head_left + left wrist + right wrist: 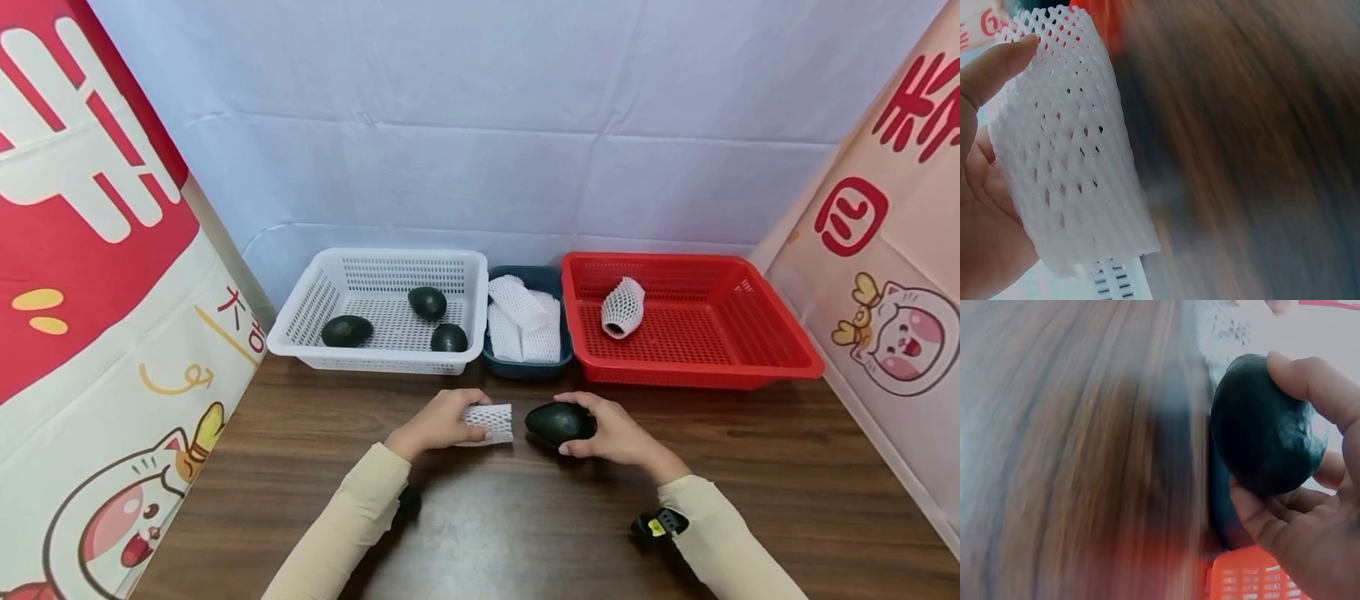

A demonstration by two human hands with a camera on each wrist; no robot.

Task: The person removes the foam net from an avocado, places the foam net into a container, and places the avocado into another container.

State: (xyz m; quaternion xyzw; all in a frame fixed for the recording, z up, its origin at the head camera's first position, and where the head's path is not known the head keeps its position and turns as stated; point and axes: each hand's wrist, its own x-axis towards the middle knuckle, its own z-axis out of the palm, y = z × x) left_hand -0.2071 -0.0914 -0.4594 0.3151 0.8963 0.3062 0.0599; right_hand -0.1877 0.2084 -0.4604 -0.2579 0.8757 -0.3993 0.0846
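Note:
My left hand (pixel 448 419) grips a white foam net sleeve (pixel 497 423), its thumb across the mesh; in the left wrist view the sleeve (pixel 1075 150) fills the left half. Facing it, my right hand (pixel 613 431) holds a dark green avocado (pixel 557 423) by its rounder end, the narrower end pointing at the sleeve. A small gap separates avocado and sleeve, both just over the table. In the right wrist view the fingers and thumb curl round the avocado (pixel 1266 428).
A white basket (pixel 300 354) at the back left holds three avocados. Beside it, a dark blue bin (pixel 525 371) contains several foam net sleeves (pixel 517 304). The red basket (pixel 705 371) on the right has one sleeve-wrapped piece (pixel 623 307). All stand on the wooden table (pixel 480 533).

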